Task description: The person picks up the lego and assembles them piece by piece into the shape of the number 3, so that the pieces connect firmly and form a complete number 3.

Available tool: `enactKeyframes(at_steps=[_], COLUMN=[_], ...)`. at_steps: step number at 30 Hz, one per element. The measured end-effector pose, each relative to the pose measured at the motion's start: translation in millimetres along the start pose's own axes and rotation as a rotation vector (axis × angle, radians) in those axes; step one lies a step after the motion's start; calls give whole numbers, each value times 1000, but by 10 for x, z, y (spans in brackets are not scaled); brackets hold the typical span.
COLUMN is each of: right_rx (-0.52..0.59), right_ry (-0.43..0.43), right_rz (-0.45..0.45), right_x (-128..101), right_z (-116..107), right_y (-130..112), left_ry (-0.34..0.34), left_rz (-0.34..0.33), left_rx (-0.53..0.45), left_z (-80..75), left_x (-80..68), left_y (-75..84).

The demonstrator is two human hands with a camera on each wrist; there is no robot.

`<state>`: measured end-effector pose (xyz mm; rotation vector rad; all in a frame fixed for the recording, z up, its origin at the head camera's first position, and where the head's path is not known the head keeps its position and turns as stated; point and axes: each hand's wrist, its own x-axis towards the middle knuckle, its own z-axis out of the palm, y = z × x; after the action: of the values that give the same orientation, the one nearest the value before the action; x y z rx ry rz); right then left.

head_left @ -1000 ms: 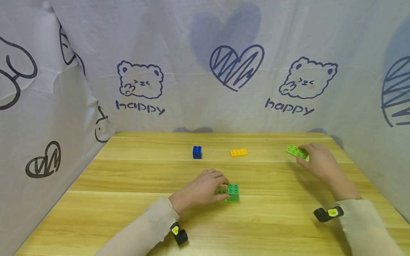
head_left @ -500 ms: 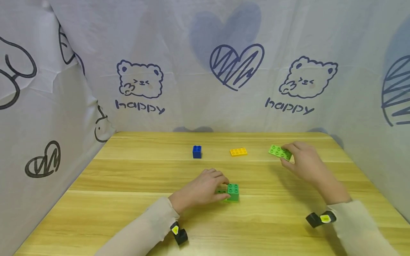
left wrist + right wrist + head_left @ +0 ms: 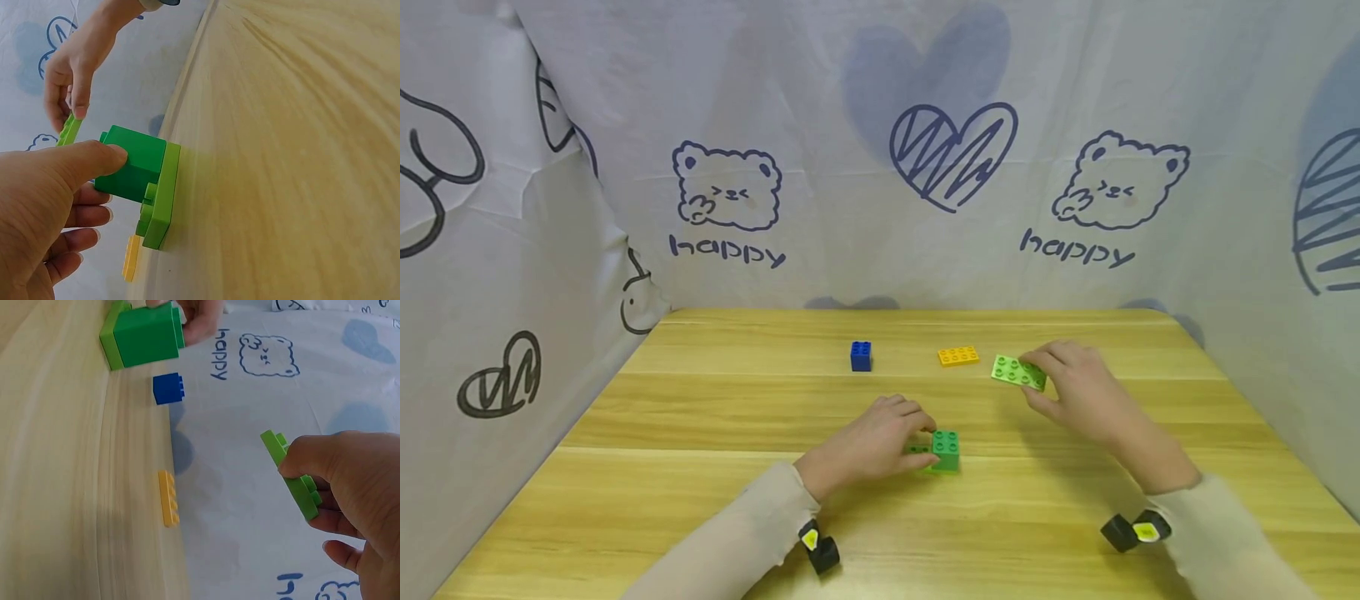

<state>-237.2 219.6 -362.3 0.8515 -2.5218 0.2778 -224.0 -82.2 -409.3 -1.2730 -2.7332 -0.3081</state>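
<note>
currently right hand (image 3: pixel 1078 392) pinches light green plate (image 3: pixel 1018 372) off the table (image 3: pixel 700 417), just right of yellow plate (image 3: pixel 958 357). left hand (image 3: pixel 872 442) fingers curled on dark green block (image 3: pixel 945 450) near centre; blue block (image 3: pixel 861 356) far.

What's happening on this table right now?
A person is handling toy building bricks on a wooden table. The left hand holds a dark green block that sits on a light green plate near the table's middle. The right hand pinches a second light green flat brick and holds it above the table, to the right of a yellow flat brick. A blue block stands by itself farther back.
</note>
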Motion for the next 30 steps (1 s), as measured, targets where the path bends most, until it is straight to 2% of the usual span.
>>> enactKeyframes(at_steps=[9, 15, 26, 30], right_rx=[31, 65, 129, 155], right_ry=[2, -31, -127, -177], right_rz=[-95, -144, -144, -158], right_x=[10, 6, 28, 32], right_z=[15, 41, 57, 94], right_y=[-226, -316, -468, -516], left_ry=[-7, -12, 5, 21], left_rz=[-25, -39, -25, -1], left_rx=[-32, -58, -63, -61], left_z=[7, 4, 25, 41], left_x=[-2, 4, 24, 31], left_y=[2, -2, -15, -30])
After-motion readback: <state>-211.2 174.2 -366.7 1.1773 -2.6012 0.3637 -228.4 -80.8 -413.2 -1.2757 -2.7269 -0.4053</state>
